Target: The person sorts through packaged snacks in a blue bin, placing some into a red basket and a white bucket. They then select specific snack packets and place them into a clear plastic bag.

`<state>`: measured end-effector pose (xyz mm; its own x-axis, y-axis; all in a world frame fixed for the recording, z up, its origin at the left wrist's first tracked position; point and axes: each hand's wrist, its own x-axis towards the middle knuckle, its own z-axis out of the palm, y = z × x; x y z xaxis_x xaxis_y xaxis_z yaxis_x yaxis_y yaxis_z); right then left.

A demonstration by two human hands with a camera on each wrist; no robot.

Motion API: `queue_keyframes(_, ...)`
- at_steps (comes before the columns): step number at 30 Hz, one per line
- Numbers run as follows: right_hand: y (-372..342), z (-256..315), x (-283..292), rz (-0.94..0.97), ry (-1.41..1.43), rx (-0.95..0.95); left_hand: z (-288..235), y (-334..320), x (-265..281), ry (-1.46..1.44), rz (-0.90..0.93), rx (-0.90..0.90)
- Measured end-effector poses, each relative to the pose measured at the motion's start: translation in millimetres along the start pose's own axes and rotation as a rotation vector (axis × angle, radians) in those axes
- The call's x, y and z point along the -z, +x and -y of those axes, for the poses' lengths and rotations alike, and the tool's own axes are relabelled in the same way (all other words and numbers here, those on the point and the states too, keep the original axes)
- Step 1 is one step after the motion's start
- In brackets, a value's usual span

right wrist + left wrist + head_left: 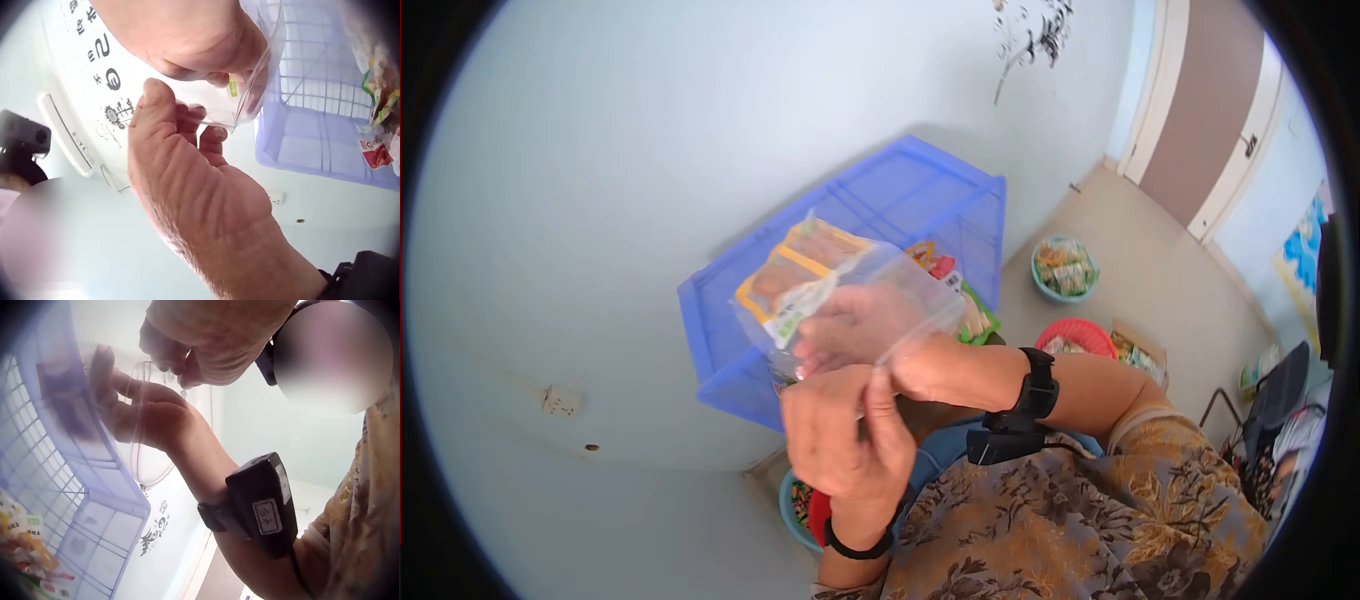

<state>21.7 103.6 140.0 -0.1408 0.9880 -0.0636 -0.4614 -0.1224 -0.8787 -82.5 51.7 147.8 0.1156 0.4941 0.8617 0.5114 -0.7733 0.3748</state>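
Observation:
A clear plastic bag [927, 290] with an orange, white and green printed panel [800, 275] is held up in front of the blue crate [730, 365]. My right hand [850, 325] reaches inside the bag, fingers extended behind the clear film. At the bag's mouth, my left hand [840, 430] pinches the rim between thumb and fingers. The left wrist view shows the right hand [140, 409] through the film, its fingers spread and slightly bent. From the right wrist view, the left hand [194, 169] has its fingertips at the bag's edge.
Colourful food packets [975, 315] lie in the crate. On the floor stand a light-blue basin [1065, 297] of packets, a red basket [1080, 332] and a cardboard box [1142, 350]. Another basin [792, 512] sits below the left hand. A wall rises behind the crate.

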Motion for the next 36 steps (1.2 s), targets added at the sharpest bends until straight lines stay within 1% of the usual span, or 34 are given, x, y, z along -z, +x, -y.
queue_keyframes(1,-9,-3,6,-0.015,0.02,0.0,-1,1,0,0.029,-0.042,0.028)
queue_keyframes(3,-41,9,17,0.068,-0.485,0.242,-4,3,0,0.057,-0.033,0.04)
queue_keyframes(4,-65,41,15,0.176,-0.55,0.142,-6,4,0,0.05,-0.035,0.076)
queue_keyframes(5,-77,39,28,0.177,-0.542,0.139,-7,6,-1,0.045,-0.042,0.112)
queue_keyframes(7,-102,31,52,0.294,-0.373,0.426,-7,9,-5,0.044,-0.064,0.109)
queue_keyframes(8,-108,31,68,0.296,-0.367,0.429,-9,11,-6,0.069,-0.088,0.124)
queue_keyframes(10,-115,30,103,0.193,-0.289,0.455,-11,13,-9,0.115,-0.132,0.136)
queue_keyframes(12,-100,13,145,-0.073,-0.274,0.313,-9,14,-9,0.129,-0.141,0.151)
queue_keyframes(14,-78,-9,180,-0.214,-0.338,0.14,-10,15,-10,0.145,-0.152,0.159)
queue_keyframes(15,-67,-20,188,-0.207,-0.327,0.143,-11,16,-11,0.154,-0.153,0.174)
queue_keyframes(17,-47,-40,201,-0.276,-0.446,0.008,-13,17,-12,0.175,-0.148,0.186)
queue_keyframes(18,-36,-49,204,-0.269,-0.435,0.005,-13,17,-13,0.162,-0.172,0.225)
queue_keyframes(19,-25,-58,206,-0.281,-0.6,0.199,-13,17,-14,0.15,-0.193,0.265)
queue_keyframes(20,-16,-64,205,-0.29,-0.76,0.392,-16,18,-15,0.163,-0.184,0.267)
queue_keyframes(21,-7,-68,202,-0.284,-0.747,0.38,-20,19,-14,0.185,-0.168,0.321)
queue_keyframes(22,2,-72,200,-0.259,-0.81,0.412,-23,19,-13,0.211,-0.153,0.379)
queue_keyframes(23,9,-73,194,-0.229,-0.872,0.444,-24,19,-13,0.232,-0.144,0.388)
queue_keyframes(24,9,-64,186,-0.133,-0.959,0.377,-24,21,-15,0.225,-0.165,0.393)
queue_keyframes(25,12,-71,180,-0.117,-0.947,0.369,-24,22,-16,0.217,-0.189,0.394)
queue_keyframes(27,19,-94,170,0.035,-1.106,0.489,-24,22,-17,0.216,-0.207,0.404)
queue_keyframes(28,27,-110,169,0.13,-1.247,0.503,-24,22,-17,0.195,-0.227,0.409)
queue_keyframes(29,32,-114,165,0.143,-1.236,0.501,-25,23,-17,0.211,-0.227,0.413)
queue_keyframes(31,39,-120,156,0.218,-1.523,0.782,-30,22,-15,0.224,-0.231,0.464)
queue_keyframes(32,43,-125,154,0.231,-1.51,0.786,-31,20,-13,0.241,-0.233,0.466)
queue_keyframes(34,55,-136,151,0.157,-1.666,0.961,-32,16,-8,0.257,-0.16,0.417)
queue_keyframes(35,60,-141,150,0.167,-1.654,0.968,-32,15,-9,0.272,-0.164,0.417)
queue_keyframes(36,65,-145,150,0.17,-1.641,0.977,-34,14,-10,0.315,-0.134,0.381)
